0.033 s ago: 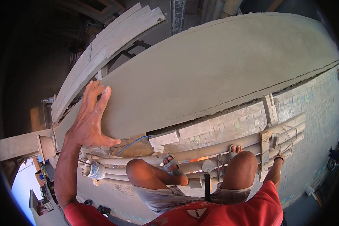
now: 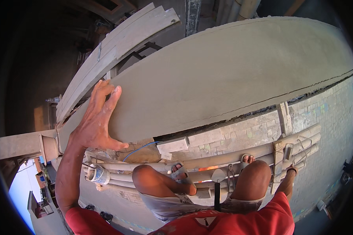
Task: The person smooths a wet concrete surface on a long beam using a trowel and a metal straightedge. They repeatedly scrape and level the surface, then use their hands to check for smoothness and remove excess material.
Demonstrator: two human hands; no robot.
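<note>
Plastered wall [image 2: 231,74], long axis left-right, left hand [image 2: 96,121] flat on it

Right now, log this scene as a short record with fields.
Left hand: left hand flat, fingers spread on the grey plastered wall.
Right hand: right hand low on the right, gripping a bamboo scaffold pole.
Stance: squatting on the poles, sandalled foot against the brick course.
Nearby: plastic bottle lashed to the poles; blue cord; wooden planks overhead.
</note>
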